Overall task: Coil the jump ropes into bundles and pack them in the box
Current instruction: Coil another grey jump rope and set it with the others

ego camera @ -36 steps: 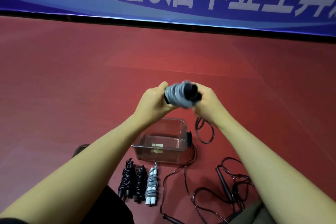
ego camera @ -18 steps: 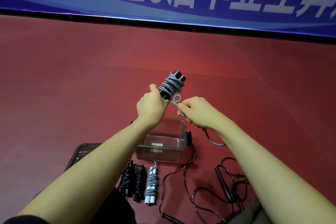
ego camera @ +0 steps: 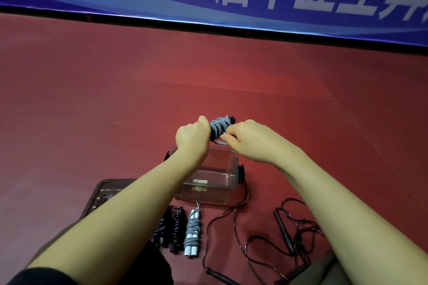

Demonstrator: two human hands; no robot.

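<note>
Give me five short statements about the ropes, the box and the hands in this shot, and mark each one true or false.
1. The left hand grips the grey rope bundle with black handles. True.
2. The clear plastic box already holds coiled bundles. False: no bundle lies in it.
3. Two black coiled bundles and a grey coiled bundle with white handles lie on the red floor in front of the box. True.
4. The right hand rests flat on the floor. False: it is raised, its fingers at the held bundle.
5. Every rope is coiled. False: a loose black rope sprawls on the floor at right.
</note>
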